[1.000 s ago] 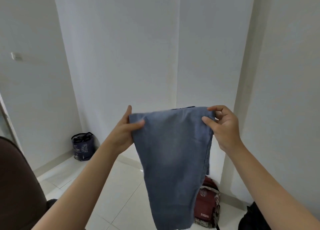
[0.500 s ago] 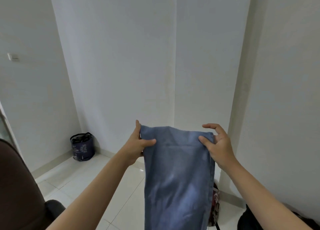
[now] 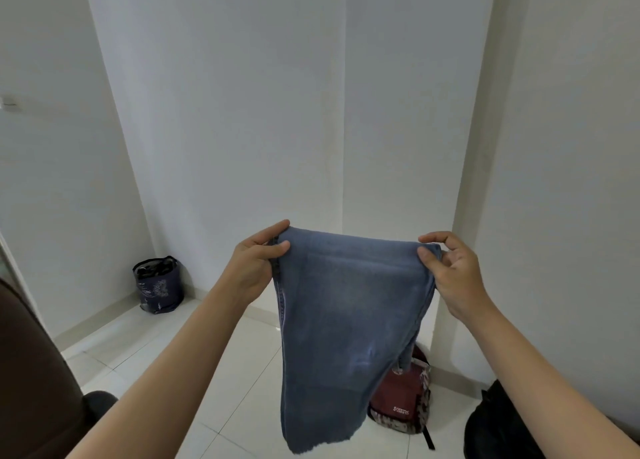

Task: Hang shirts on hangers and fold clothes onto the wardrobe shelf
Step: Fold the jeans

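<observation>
Jeans (image 3: 346,320) are hanging out in front of me, above the floor tiles; my left hand (image 3: 252,268) and right hand (image 3: 450,275) are each pinching a top corner.

White walls (image 3: 242,112) — seemingly tiled floor (image 3: 156,347)

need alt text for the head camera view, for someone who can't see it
Both hands, left hand and right hand, pinch the top corners of blue jeans hanging in the air. Behind: white walls, a red backpack and a dark bag on the tiled floor.
</observation>
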`<action>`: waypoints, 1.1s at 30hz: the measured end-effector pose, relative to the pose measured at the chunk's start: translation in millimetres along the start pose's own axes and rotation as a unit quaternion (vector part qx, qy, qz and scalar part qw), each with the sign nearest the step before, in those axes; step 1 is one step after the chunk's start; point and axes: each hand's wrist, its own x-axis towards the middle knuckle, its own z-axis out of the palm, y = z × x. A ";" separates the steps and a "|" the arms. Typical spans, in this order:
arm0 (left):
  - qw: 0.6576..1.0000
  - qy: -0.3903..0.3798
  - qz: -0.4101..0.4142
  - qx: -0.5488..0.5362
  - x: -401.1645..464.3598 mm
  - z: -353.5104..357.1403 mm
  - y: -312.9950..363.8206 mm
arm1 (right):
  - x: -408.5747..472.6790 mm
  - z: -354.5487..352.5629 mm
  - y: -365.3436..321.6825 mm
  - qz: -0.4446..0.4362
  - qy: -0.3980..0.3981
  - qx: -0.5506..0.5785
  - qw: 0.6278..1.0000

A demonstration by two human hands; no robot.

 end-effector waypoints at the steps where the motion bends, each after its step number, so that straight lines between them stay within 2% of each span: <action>1: 1.000 -0.004 0.005 0.006 0.2 -0.1 1.1 | 0.5 0.0 0.3 0.001 0.000 -0.003 1.000; 5: 0.998 -0.035 0.018 0.046 -1.3 -2.6 2.9 | 4.4 -0.4 0.5 -0.005 -0.011 -0.019 1.000; 10: 0.993 -0.096 0.029 0.069 0.1 -13.5 10.2 | 12.0 -12.9 -14.2 0.003 -0.149 -0.083 0.985; 12: 0.990 -0.106 0.062 0.068 1.5 -11.6 12.8 | 18.3 -14.1 -23.8 0.021 -0.168 -0.081 0.982; 14: 0.988 -0.099 0.098 0.060 3.3 -7.1 14.8 | 27.5 -10.2 -33.9 0.027 -0.124 -0.032 0.991; 17: 0.986 -0.091 0.120 0.075 6.1 -2.9 16.0 | 34.3 -0.5 -46.8 0.036 -0.032 0.121 0.992; 19: 0.986 -0.091 0.127 0.062 7.2 -1.0 16.0 | 29.5 2.4 -46.0 0.026 -0.026 0.178 0.983; 20: 0.986 -0.089 0.130 0.047 7.8 0.6 16.4 | 23.8 2.9 -43.7 0.013 -0.042 0.169 0.985; 22: 0.988 -0.085 0.128 0.019 8.8 4.4 17.7 | 14.1 0.2 -34.9 -0.026 -0.084 0.064 0.994; 24: 0.989 -0.096 0.116 0.007 8.0 7.5 16.5 | 10.4 -2.7 -28.9 -0.063 -0.091 -0.074 0.991; 25: 0.989 -0.108 0.105 0.014 7.0 8.3 14.1 | 10.6 -4.1 -27.5 -0.068 -0.080 -0.094 0.990; 29: 0.980 -0.148 0.053 0.124 3.8 7.3 8.7 | 6.1 1.9 -29.6 -0.020 -0.004 -0.018 1.000; 31: 0.980 -0.127 0.039 0.149 3.2 5.9 10.9 | 3.7 6.9 -30.8 0.002 0.028 0.026 0.999; 33: 0.989 -0.092 0.031 0.115 2.5 6.6 9.8 | 2.5 7.5 -30.7 0.032 0.032 0.098 0.994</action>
